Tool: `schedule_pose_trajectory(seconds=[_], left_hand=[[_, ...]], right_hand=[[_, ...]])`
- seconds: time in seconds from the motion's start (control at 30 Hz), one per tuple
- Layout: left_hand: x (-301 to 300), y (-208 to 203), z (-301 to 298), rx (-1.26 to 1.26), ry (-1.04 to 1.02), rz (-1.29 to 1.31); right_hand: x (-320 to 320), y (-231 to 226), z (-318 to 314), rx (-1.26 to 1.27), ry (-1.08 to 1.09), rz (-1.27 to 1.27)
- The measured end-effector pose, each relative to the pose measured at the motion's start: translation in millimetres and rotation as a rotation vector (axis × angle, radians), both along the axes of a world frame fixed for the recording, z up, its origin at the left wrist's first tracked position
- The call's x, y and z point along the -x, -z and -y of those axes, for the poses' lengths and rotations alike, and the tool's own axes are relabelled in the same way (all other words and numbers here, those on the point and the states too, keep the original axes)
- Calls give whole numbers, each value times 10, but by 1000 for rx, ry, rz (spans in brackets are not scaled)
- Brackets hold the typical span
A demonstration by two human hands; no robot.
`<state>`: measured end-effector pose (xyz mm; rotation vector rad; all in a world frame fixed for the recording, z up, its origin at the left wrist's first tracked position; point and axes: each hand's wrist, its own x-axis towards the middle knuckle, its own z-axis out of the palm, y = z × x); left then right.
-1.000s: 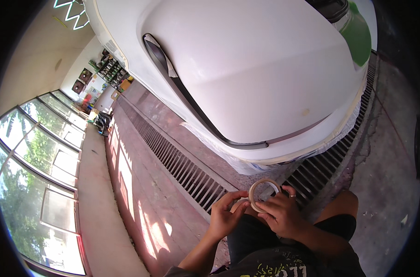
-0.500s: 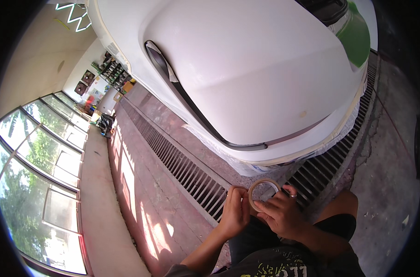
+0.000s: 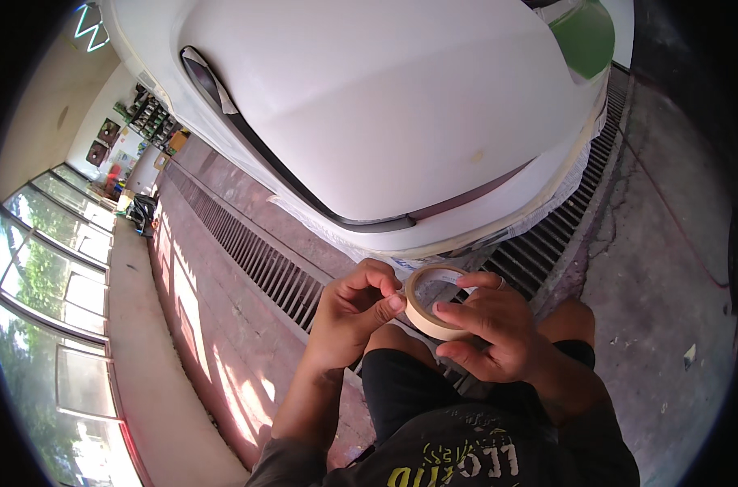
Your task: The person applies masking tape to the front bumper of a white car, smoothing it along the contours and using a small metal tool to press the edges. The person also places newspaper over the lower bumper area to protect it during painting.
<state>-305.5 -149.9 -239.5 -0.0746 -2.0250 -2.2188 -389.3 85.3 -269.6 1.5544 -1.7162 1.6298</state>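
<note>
A roll of beige masking tape [image 3: 418, 319] is held in front of me, tilted so that its round opening shows. My right hand [image 3: 499, 329] grips its right side, with fingers on the rim and inside the ring. Beside its left edge, my left hand [image 3: 354, 316] is closed, thumb and forefinger pinching at the tape; the bit between the fingertips is barely visible. Beyond both hands stands a white vehicle body [image 3: 369, 122], its lower edge wrapped in masking paper [image 3: 539, 221].
Slatted floor grates [image 3: 259, 258] run along the left and under the vehicle. Windows [image 3: 81, 357] line the left wall above a low ledge [image 3: 162, 381]. Loaded shelves [image 3: 151, 118] stand at the far left. A thin line [image 3: 669, 207] crosses the floor at right.
Both hands have come up with the tape roll and appear larger. My left fingers now pinch at the roll's left edge. The vehicle has shifted up and left in view.
</note>
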Motion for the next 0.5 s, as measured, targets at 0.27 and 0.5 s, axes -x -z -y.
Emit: schedule_pose_trajectory(seconds=[0.27,0.5], left_hand=[[18,-104,21,131,-256,38],[-65,-137,54,99,-258,23]], right_hand=[[290,67,25,-143,404,-70],[229,54,154,-64,465,-57]])
